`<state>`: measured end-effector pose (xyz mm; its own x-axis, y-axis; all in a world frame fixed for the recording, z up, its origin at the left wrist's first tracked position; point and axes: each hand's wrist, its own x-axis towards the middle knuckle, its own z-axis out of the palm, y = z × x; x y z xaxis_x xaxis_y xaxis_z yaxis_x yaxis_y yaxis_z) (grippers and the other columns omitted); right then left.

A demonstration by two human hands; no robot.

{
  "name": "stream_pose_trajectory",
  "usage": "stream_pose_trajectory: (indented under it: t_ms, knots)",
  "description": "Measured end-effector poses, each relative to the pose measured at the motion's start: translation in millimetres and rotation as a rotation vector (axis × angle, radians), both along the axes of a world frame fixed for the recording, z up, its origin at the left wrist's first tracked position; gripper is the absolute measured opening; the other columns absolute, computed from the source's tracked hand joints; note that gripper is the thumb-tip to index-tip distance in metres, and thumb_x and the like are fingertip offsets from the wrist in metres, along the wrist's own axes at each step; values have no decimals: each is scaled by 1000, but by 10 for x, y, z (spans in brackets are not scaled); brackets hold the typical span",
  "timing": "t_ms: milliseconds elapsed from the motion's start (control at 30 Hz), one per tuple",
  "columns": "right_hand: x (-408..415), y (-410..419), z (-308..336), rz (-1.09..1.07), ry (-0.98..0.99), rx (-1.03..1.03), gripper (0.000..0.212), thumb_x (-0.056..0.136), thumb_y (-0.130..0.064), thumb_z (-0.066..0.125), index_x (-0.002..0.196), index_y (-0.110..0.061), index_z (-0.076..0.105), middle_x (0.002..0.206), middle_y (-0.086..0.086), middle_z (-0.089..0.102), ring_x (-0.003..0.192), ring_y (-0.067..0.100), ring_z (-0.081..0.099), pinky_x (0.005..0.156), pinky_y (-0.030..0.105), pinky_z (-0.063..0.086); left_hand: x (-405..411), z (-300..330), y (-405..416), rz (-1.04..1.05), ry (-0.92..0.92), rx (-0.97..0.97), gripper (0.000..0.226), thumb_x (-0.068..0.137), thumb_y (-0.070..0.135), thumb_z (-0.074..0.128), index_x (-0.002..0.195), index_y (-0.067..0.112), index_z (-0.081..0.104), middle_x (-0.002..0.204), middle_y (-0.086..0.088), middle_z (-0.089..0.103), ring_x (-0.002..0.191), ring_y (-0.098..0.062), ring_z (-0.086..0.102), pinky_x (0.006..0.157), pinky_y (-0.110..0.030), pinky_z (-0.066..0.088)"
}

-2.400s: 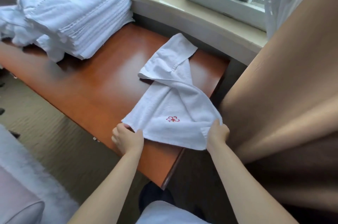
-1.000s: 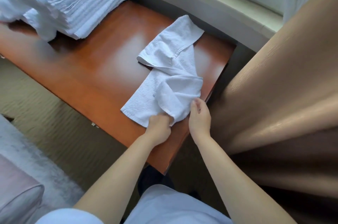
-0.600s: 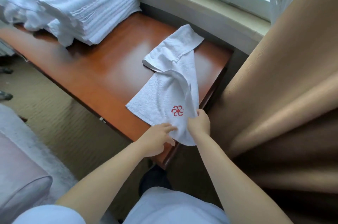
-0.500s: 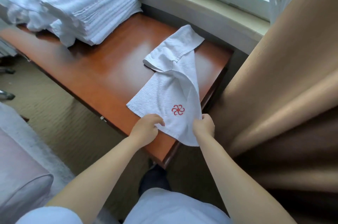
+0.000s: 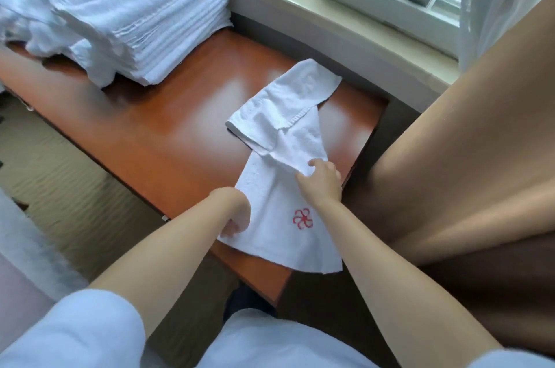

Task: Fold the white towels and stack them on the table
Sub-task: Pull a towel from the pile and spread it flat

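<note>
Examining the work surface, we are finding one white towel (image 5: pixel 282 157) lying unfolded at the right end of the wooden table (image 5: pixel 168 127), with its long axis running away from the person, from the near table edge toward the window sill (image 5: pixel 345 25). Its far end is doubled over and twisted slightly to the left; its near end, marked with a red emblem (image 5: pixel 302 218), is overhanging the near edge of the table.

We are noting that the left hand (image 5: pixel 237 217) is gripping the near left edge of the towel, fingers curled round the cloth. The right hand (image 5: pixel 322 181) is reaching further up and pinching a gather of cloth about midway along the towel, on its right side. The right hand is therefore lying nearer the far, rumpled end; the left is holding the near corner.

We are judging that the coming move is turning on this lengthwise lie: the far portion is sitting directly ahead of the hands, so any smoothing or folding is likely running along that axis, with the right hand better placed to reach the twisted end.

We are also recording a tall stack of folded towels (image 5: pixel 144 16) at the far left of the table, well apart from the towel in hand, with loose unfolded towels (image 5: pixel 21 22) just beside it.
</note>
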<state>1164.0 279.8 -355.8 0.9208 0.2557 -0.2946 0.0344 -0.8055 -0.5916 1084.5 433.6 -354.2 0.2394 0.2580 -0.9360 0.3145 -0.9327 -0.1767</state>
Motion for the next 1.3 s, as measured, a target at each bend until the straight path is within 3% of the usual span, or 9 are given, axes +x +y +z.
stream_pose_trajectory:
  t_ms: [67, 333, 467, 533, 633, 867, 967, 1100, 1300]
  knots:
    - [86, 216, 37, 31, 24, -11, 55, 89, -45, 59, 135, -16, 50, 141, 7, 44, 133, 28, 34, 106, 39, 31, 23, 71, 170, 246, 105, -147, 30, 96, 17, 47, 117, 5, 65, 90, -5, 69, 70, -20, 63, 67, -29, 54]
    - [513, 1263, -84, -249, 391, 205, 69, 83, -54, 62, 134, -10, 48, 135, 7, 52, 120, 26, 51, 86, 34, 41, 606, -7, 1096, 1022, -946, -200, 18, 87, 9, 48, 80, 11, 65, 84, -12, 67, 67, -22, 59, 62, -27, 50]
    - [686, 1537, -163, -376, 340, 22, 44, 86, -42, 58, 123, -19, 53, 129, 8, 48, 116, 29, 48, 89, 38, 43, 856, 0, 1345, 1197, -937, -423, 14, 92, 7, 48, 92, 17, 58, 96, -7, 61, 83, -20, 59, 74, -28, 50]
    - [799, 1615, -151, -449, 323, 209, 8, 89, -19, 47, 85, -20, 53, 106, 6, 51, 82, 21, 51, 67, 29, 41, 988, -9, 1440, 1269, -898, -528, 27, 94, 5, 48, 118, 17, 52, 96, -3, 62, 97, -21, 60, 89, -33, 49]
    - [1083, 1577, 93, -452, 296, 552, 26, 87, -2, 34, 72, -19, 45, 74, -3, 44, 61, 13, 37, 54, 23, 30, 1220, -54, 1525, 1429, -961, -534, 35, 92, -5, 43, 121, 15, 48, 90, -8, 61, 82, -22, 59, 82, -32, 51]
    - [1550, 636, 369, -964, -320, 246, 20, 100, -15, 34, 105, -20, 53, 98, -3, 58, 91, 17, 54, 80, 32, 46, 1719, -167, 1246, 1325, -969, -531, 36, 94, -2, 45, 128, 7, 51, 93, -10, 58, 65, -19, 58, 58, -27, 55]
    - [1400, 575, 103, -797, -153, 163, 28, 92, -15, 42, 118, -23, 48, 110, -8, 54, 101, 19, 54, 87, 36, 44, 1858, -191, 1001, 1279, -834, -617, 44, 91, 3, 60, 132, 9, 45, 105, -13, 59, 48, -15, 58, 45, -24, 50]
    - [1108, 733, -286, -542, 261, 196, 33, 85, -23, 61, 115, -17, 51, 108, -2, 58, 109, 24, 55, 84, 32, 45, 1931, -250, 793, 1024, -731, -608, 32, 79, 16, 78, 72, 13, 47, 59, -1, 41, 39, -12, 34, 36, -18, 27]
    - [1145, 1032, -294, -455, 299, 112, 38, 82, -38, 65, 114, -21, 52, 121, 4, 56, 115, 27, 54, 86, 31, 45, 1691, -148, 1164, 1033, -748, -460, 43, 69, 10, 83, 63, 14, 41, 59, 0, 39, 45, -13, 32, 33, -16, 24]
